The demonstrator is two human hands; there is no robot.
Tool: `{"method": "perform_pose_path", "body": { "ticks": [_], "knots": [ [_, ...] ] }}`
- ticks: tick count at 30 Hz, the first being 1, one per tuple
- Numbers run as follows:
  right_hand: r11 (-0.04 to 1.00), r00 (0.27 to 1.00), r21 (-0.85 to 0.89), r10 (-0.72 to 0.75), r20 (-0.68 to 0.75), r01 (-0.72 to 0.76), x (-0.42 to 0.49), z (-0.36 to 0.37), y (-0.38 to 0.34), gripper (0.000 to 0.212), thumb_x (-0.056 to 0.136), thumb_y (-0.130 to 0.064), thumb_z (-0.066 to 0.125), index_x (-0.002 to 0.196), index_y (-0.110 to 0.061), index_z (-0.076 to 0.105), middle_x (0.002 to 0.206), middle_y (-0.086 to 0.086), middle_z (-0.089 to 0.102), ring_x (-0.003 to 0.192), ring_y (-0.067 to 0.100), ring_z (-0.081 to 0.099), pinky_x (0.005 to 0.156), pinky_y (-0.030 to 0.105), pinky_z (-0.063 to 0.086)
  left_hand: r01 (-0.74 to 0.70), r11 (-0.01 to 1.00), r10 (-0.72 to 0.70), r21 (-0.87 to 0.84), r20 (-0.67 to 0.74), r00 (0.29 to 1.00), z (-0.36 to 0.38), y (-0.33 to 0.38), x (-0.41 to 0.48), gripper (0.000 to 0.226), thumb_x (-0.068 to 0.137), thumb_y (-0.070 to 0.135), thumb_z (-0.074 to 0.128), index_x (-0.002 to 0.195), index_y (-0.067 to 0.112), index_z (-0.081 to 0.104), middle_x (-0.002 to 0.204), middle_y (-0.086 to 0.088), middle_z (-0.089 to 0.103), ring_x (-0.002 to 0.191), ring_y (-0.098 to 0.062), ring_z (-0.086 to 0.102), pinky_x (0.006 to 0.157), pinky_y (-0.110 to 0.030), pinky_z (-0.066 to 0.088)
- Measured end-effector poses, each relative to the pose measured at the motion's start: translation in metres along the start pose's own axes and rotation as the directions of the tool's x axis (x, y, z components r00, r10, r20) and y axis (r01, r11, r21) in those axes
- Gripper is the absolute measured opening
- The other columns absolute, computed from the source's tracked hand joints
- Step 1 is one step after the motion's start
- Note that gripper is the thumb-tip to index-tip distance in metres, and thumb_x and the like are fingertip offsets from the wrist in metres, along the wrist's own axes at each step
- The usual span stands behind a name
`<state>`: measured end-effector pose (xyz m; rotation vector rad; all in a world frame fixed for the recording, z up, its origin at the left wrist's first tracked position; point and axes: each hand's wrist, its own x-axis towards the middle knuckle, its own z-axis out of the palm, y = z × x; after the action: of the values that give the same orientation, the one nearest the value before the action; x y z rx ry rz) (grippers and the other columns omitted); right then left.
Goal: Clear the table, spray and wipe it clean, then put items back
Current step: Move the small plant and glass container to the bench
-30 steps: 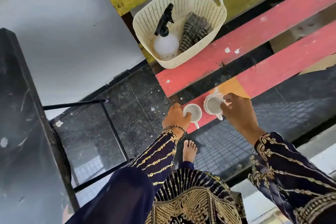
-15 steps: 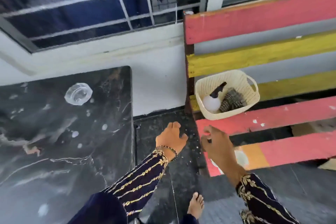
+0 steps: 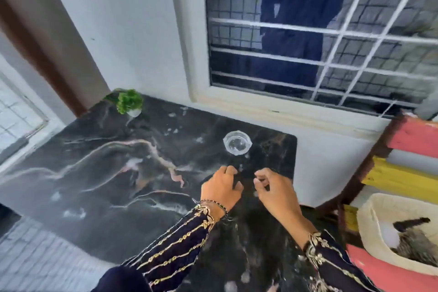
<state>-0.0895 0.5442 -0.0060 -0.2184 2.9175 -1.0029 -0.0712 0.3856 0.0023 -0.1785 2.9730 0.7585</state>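
A black marble table point(image 3: 99, 173) with pale smears fills the middle of the view. On it stand a clear glass dish point(image 3: 237, 143) near the far right corner and a small green plant in a white pot point(image 3: 130, 102) at the far edge. My left hand point(image 3: 220, 188) and my right hand point(image 3: 276, 193) hover side by side above the table, just short of the glass dish, fingers loosely curled and holding nothing. At the right edge, a cream basket point(image 3: 372, 216) on the bench holds the spray bottle, of which the black nozzle point(image 3: 411, 223) shows, and a striped cloth point(image 3: 414, 245).
A painted bench point(image 3: 412, 140) with pink, yellow and grey slats stands right of the table. A barred window point(image 3: 320, 38) and a white wall rise behind. Tiled floor shows at the lower left.
Both hands left the white cups on the bench seat and moved left over the table. The view swung from the bench up to the table and window.
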Motion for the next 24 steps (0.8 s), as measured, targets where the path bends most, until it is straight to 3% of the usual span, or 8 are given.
{"method": "perform_pose_path", "body": {
  "ticks": [6, 11, 16, 19, 21, 24],
  "knots": [
    [0.999, 0.998, 0.024, -0.031, 0.046, 0.029, 0.065, 0.067, -0.089, 0.017, 0.097, -0.028, 0.064, 0.112, -0.023, 0.07, 0.102, -0.009, 0.073, 0.087, 0.01, 0.07, 0.081, 0.032, 0.058, 0.074, 0.995, -0.07, 0.065, -0.061, 0.996, -0.067, -0.123, 0.047, 0.033, 0.092, 0.03, 0.047, 0.124, 0.021, 0.05, 0.122, 0.001, 0.05, 0.113, -0.022, 0.056, 0.081, -0.039, 0.048],
    [0.997, 0.997, 0.042, -0.061, 0.041, 0.06, 0.123, 0.125, -0.145, 0.014, 0.096, -0.026, 0.064, 0.108, -0.023, 0.07, 0.1, -0.008, 0.074, 0.089, 0.011, 0.069, 0.083, 0.034, 0.057, 0.118, 0.982, -0.104, 0.145, -0.099, 0.99, -0.114, -0.209, 0.103, 0.034, 0.091, 0.024, 0.046, 0.123, 0.015, 0.048, 0.123, -0.004, 0.048, 0.112, -0.027, 0.055, 0.079, -0.042, 0.049],
    [0.995, 0.998, 0.083, -0.056, 0.035, 0.053, 0.166, 0.161, -0.178, 0.01, 0.097, -0.027, 0.063, 0.105, -0.026, 0.069, 0.095, -0.011, 0.071, 0.086, 0.004, 0.066, 0.078, 0.027, 0.055, 0.156, 0.961, -0.106, 0.227, -0.22, 0.97, -0.153, -0.273, 0.165, 0.043, 0.088, 0.021, 0.048, 0.13, 0.015, 0.047, 0.137, -0.007, 0.043, 0.125, -0.029, 0.043, 0.096, -0.042, 0.04],
    [0.995, 0.999, 0.094, -0.045, 0.023, 0.042, 0.184, 0.172, -0.184, 0.008, 0.097, -0.026, 0.063, 0.104, -0.026, 0.069, 0.092, -0.012, 0.071, 0.085, 0.001, 0.066, 0.077, 0.022, 0.052, 0.199, 0.942, -0.126, 0.27, -0.263, 0.956, -0.171, -0.303, 0.2, 0.055, 0.086, 0.02, 0.05, 0.14, 0.02, 0.04, 0.153, -0.01, 0.029, 0.139, -0.032, 0.028, 0.11, -0.045, 0.029],
    [0.996, 0.999, 0.079, -0.037, 0.025, 0.035, 0.191, 0.174, -0.184, 0.009, 0.097, -0.027, 0.064, 0.104, -0.027, 0.069, 0.092, -0.013, 0.072, 0.086, 0.002, 0.067, 0.078, 0.024, 0.054, 0.23, 0.931, -0.156, 0.283, -0.263, 0.952, -0.179, -0.318, 0.22, 0.063, 0.085, 0.017, 0.05, 0.145, 0.025, 0.032, 0.159, -0.01, 0.016, 0.145, -0.037, 0.016, 0.115, -0.05, 0.023],
    [0.998, 1.0, 0.057, -0.016, 0.009, 0.015, 0.203, 0.176, -0.18, 0.009, 0.096, -0.027, 0.065, 0.103, -0.028, 0.07, 0.091, -0.015, 0.072, 0.086, 0.004, 0.068, 0.081, 0.032, 0.058, 0.238, 0.933, -0.18, 0.269, -0.226, 0.957, -0.185, -0.338, 0.249, 0.068, 0.088, 0.011, 0.05, 0.148, 0.03, 0.026, 0.161, -0.009, 0.005, 0.144, -0.044, 0.011, 0.112, -0.055, 0.027]
  ]
}}
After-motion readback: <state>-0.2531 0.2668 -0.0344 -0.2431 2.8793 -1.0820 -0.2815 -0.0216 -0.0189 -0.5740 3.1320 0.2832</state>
